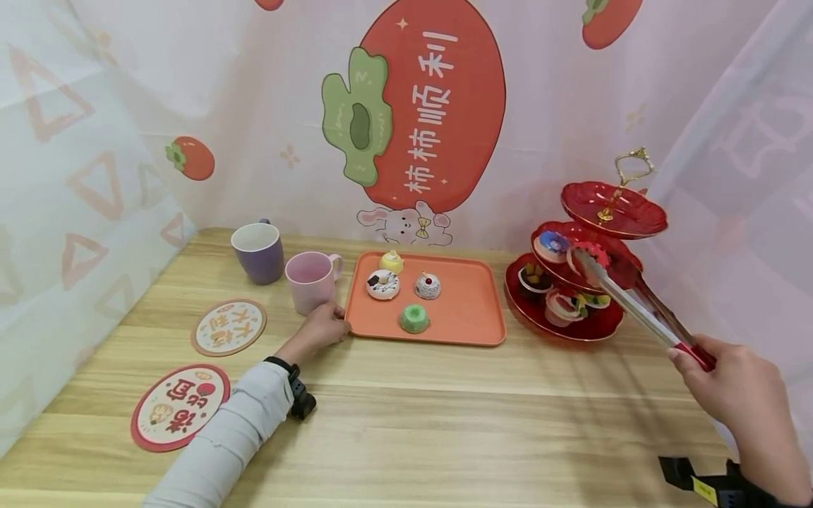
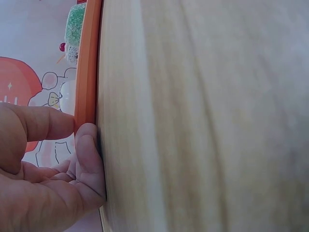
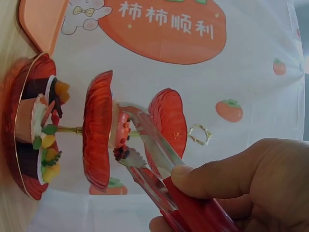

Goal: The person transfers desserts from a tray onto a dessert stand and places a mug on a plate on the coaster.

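My left hand (image 1: 322,326) pinches the near left corner of an orange tray (image 1: 454,331), thumb on one side of the rim and fingers on the other in the left wrist view. On the tray sit a white donut (image 1: 383,284), a yellow cake (image 1: 392,262), a speckled cake with a cherry (image 1: 428,286) and a green cake (image 1: 415,319). With my right hand (image 1: 739,384) I grip red-handled metal tongs (image 1: 625,300). Their tips lie on either side of a pink-topped cake (image 3: 121,128) on the middle tier of a red cake stand (image 1: 614,210); whether they squeeze it I cannot tell.
Beside the tray stand a pink mug (image 1: 310,282) and a purple mug (image 1: 259,252). Two round coasters, one brown-edged (image 1: 229,327) and one red-edged (image 1: 181,407), lie at left. A blue-topped cake (image 1: 552,245) shares the middle tier; several cupcakes (image 1: 562,307) fill the bottom one.
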